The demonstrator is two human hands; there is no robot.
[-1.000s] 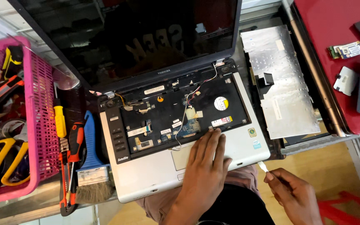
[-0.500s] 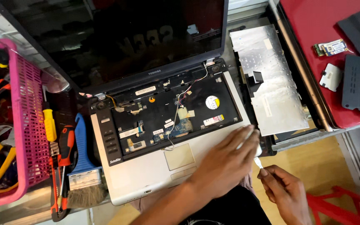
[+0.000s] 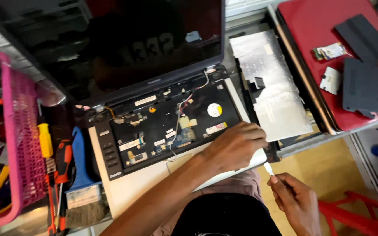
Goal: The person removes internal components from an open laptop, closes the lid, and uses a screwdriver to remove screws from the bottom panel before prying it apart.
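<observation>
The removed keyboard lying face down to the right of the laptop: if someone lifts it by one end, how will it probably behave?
The keyboard looks thin and wide, so it probably flexes and feels light. Its foil-like back may be slippery and crease easily. The small connector tab on it seems fragile.

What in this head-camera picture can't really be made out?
- Laptop's front right corner: covered by the left hand.
- Small white tool in the right hand: too small to identify.
- Pink basket: cut off by the left edge; its contents are in shadow.
- Laptop screen: dark, showing only reflections.
</observation>
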